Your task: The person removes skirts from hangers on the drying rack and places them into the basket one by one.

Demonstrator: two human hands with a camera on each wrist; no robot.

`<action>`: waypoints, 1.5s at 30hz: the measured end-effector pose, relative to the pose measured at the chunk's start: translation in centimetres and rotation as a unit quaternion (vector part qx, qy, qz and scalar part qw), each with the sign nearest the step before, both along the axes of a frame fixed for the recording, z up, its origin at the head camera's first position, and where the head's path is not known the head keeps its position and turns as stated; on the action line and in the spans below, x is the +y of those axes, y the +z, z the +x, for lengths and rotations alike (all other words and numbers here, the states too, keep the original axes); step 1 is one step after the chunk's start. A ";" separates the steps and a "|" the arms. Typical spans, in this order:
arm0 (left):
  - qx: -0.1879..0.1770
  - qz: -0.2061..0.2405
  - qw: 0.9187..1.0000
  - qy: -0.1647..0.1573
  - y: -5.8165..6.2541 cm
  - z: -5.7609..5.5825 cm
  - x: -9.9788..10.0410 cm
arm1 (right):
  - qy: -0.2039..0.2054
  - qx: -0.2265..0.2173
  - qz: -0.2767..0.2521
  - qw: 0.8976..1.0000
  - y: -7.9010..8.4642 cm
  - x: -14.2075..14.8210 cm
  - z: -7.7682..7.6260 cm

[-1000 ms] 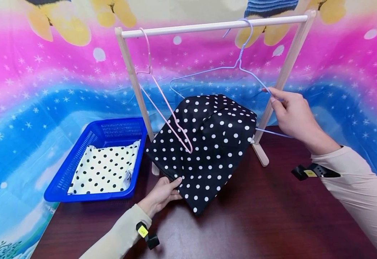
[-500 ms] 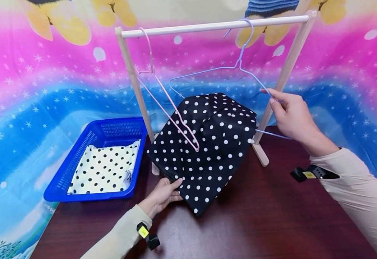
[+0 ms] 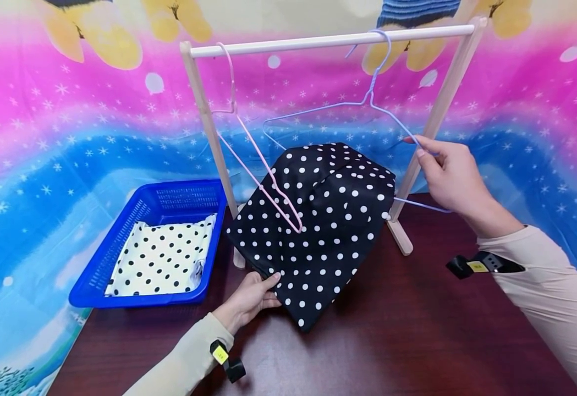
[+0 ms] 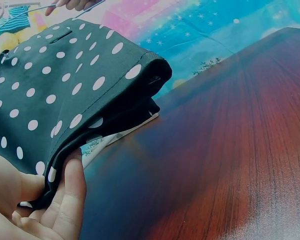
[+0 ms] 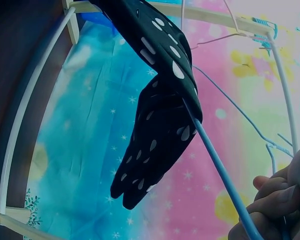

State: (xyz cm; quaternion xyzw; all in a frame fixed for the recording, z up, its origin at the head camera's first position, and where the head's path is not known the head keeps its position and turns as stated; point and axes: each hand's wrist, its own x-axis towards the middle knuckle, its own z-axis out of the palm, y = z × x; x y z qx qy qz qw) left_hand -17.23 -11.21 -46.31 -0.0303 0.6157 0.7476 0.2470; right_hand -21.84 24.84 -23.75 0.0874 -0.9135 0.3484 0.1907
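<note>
A black cloth with white dots [image 3: 328, 253] is draped over the bottom bar of a lavender-blue wire hanger [image 3: 371, 94], hooked on the rack's rod. My left hand [image 3: 249, 297] pinches the cloth's lower left edge between thumb and fingers; in the left wrist view, folded layers of its stitched hem [image 4: 85, 120] show. At the right, my right hand [image 3: 452, 173] grips the hanger's sloping arm. The right wrist view shows the bar entering the cloth's fold [image 5: 162, 120]. Most of the bottom bar is hidden by the cloth.
A pink wire hanger [image 3: 230, 71] hangs at the left of the wooden rack [image 3: 293, 46], its lower end in front of the cloth. Left of the rack, a blue basket [image 3: 139, 301] holds a white cloth with black dots [image 3: 159, 256]. All stand on a dark table [image 3: 392, 330].
The pink hanger has swung slightly, its lower end moving right across the cloth. Both hands keep their holds, and the black cloth has hardly moved.
</note>
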 end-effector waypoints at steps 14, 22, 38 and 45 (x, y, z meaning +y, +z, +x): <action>0.003 0.006 1.000 0.002 0.4 0.0 0.0 | -0.003 -0.017 -0.015 1.000 0.0 0.6 0.1; 0.006 0.008 1.000 0.000 0.7 0.0 -0.2 | -0.012 -0.008 -0.017 1.000 -0.1 1.1 0.0; 0.002 0.008 1.000 0.000 1.0 0.0 -0.8 | -0.008 -0.006 -0.007 1.000 -0.1 1.4 0.0; 0.009 0.006 1.000 0.003 1.0 0.0 -1.0 | -0.012 -0.010 -0.011 1.000 -0.2 1.5 0.0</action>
